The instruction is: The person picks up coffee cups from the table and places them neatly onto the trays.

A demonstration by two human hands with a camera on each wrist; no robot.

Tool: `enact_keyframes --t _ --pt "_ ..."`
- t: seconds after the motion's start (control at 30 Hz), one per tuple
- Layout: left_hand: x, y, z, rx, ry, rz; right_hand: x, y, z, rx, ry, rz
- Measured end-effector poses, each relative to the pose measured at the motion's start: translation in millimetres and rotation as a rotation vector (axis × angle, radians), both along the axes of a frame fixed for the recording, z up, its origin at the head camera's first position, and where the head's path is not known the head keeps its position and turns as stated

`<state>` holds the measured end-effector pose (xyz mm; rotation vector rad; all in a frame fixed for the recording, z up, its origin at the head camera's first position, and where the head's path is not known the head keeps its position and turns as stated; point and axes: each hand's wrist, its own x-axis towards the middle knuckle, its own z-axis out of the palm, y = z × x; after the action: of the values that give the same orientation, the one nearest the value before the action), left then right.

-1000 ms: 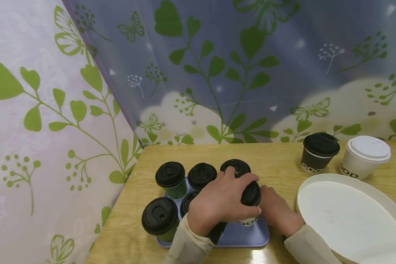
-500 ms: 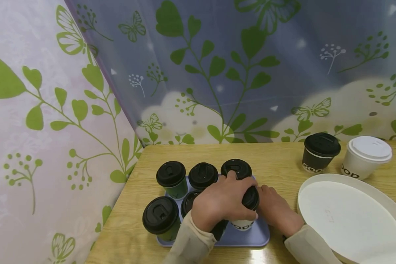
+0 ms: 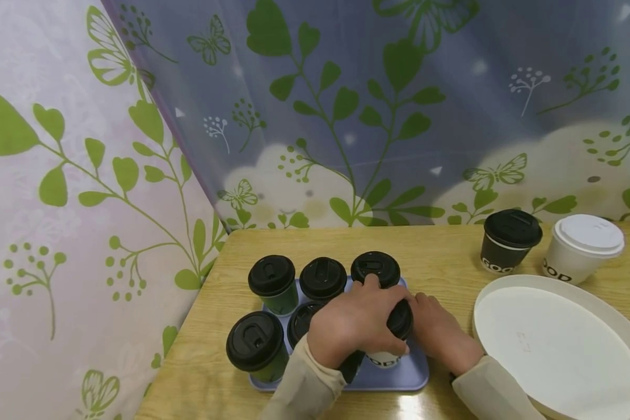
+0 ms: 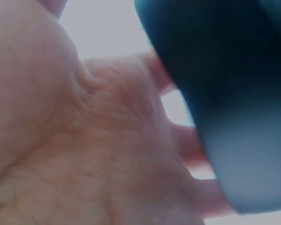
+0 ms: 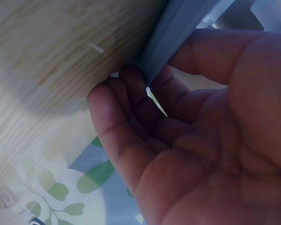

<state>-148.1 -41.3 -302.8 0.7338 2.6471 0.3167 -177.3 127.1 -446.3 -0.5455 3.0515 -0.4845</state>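
Observation:
My left hand [image 3: 354,321] grips a white paper coffee cup [image 3: 384,359] with a black lid and dark lettering, at the right front of a purple tray [image 3: 394,382]. The left wrist view has a large blurred dark shape [image 4: 229,93] against the fingers. My right hand [image 3: 441,332] holds the tray's right edge; in the right wrist view the thumb lies over the tray rim [image 5: 173,42] with fingers curled beneath. Black-lidded cups stand behind at left [image 3: 271,277], middle [image 3: 322,279] and right [image 3: 375,265]; others stand front left [image 3: 254,344] and front middle [image 3: 300,324], partly hidden.
A round white tray [image 3: 556,344] lies on the wooden table [image 3: 199,373] at the right. Behind it stand a black cup [image 3: 506,242] with a black lid and a white cup [image 3: 583,248] with a white lid. Patterned cloth [image 3: 315,116] hangs behind the table.
My left hand and the white cup have shifted slightly down and left over the purple tray. The right hand has stayed at the tray's edge.

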Motion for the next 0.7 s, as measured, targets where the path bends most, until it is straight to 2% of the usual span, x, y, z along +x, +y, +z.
enact_keyframes --t 0.1,0.47,0.7 --pt "-0.4 0.1 -0.3 -0.003 0.003 0.002 0.2 -0.3 -1.4 0.013 0.03 0.01" --pt "-1.7 0.5 -2.9 -0.018 0.01 0.034 -0.4 -1.6 0.7 0.023 -0.031 -0.001" --pt "-2.9 2.8 -4.4 -0.038 0.011 0.005 1.3 -0.4 -0.2 0.039 0.055 0.054"
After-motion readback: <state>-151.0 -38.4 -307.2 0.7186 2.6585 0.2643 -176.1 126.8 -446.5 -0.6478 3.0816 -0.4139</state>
